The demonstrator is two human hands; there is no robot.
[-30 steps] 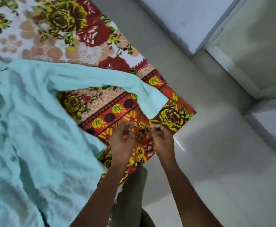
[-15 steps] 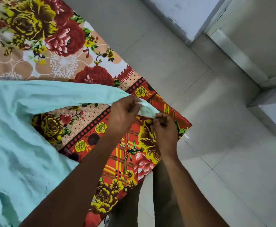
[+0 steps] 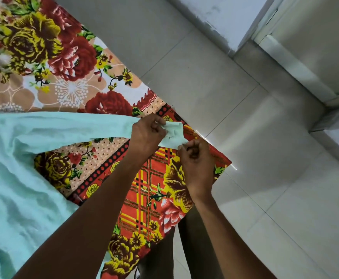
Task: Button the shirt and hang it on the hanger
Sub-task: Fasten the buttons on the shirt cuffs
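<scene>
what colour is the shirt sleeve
Pale mint green, plain; the shirt sleeve shows clearly in the head view.

A bed covered by a floral sheet of red and yellow roses (image 3: pixel 68 57) fills the left; a pale mint cotton shirt (image 3: pixel 13 178) lies spread on its near-left part; grey glossy floor tiles (image 3: pixel 265 178) lie right.

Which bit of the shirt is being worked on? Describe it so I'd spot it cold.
Find the floral bedsheet with the pale mint shirt on it. One sleeve stretches right towards the bed's corner. Its end, the cuff, is pinched between the left hand and right hand; a dark buttonhole slit marks it.
</scene>
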